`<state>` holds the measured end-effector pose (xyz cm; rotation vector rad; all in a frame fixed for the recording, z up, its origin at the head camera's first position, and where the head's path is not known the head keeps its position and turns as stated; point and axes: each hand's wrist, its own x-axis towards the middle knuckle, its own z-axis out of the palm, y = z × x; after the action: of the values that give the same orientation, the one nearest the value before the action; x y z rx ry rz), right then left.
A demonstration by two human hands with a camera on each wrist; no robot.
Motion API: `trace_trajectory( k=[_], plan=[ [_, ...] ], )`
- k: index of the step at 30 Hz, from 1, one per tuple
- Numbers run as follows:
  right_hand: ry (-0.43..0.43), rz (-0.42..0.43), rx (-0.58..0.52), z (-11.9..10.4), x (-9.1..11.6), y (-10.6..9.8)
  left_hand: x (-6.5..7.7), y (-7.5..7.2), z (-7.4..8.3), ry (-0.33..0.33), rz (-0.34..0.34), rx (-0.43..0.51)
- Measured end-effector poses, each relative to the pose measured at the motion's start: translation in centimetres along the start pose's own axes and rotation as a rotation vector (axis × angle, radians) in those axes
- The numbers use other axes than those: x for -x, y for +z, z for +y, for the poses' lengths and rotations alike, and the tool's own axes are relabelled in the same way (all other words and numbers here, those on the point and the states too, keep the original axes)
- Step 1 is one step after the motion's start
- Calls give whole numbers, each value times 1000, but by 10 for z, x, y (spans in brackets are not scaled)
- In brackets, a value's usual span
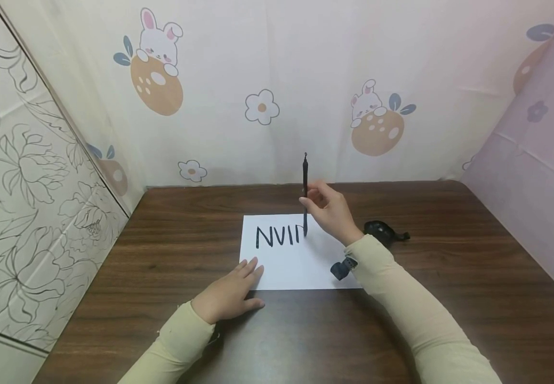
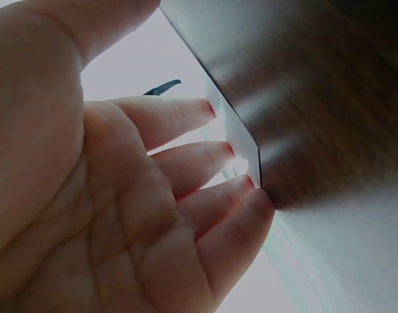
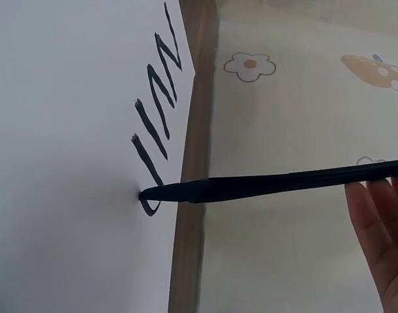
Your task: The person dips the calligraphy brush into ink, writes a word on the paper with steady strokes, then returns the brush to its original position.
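Observation:
My right hand (image 1: 327,208) pinches a black writing brush (image 1: 305,181) between thumb and fingers. The brush stands nearly upright, and its dark tip (image 3: 147,194) touches a white sheet of paper (image 1: 300,272). Bold black letters reading NVI (image 1: 277,236) run across the upper part of the sheet. After them come an upright stroke and a curve (image 3: 152,207) that meets the tip. At the sheet's lower left corner rests my left hand (image 1: 231,290), its fingers extended onto the paper and holding nothing. In the left wrist view, fingertips (image 2: 224,149) lie near the paper's edge.
A glossy black dish-like object (image 1: 379,230) with a short spout or handle sits right of the sheet, partly behind the right forearm. A small dark device (image 1: 340,270) hangs at the right wrist. The brown wooden table (image 1: 161,245) meets a patterned curtain (image 1: 229,64) behind.

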<state>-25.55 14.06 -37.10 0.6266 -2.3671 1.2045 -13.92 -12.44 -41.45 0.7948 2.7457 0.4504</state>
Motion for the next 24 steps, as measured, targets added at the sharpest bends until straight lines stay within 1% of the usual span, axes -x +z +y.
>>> trace_trajectory(
  k=[24],
  plan=[
    [-7,-53,-12,-11,5,6,0,0,0,5,-3,13]
  ],
)
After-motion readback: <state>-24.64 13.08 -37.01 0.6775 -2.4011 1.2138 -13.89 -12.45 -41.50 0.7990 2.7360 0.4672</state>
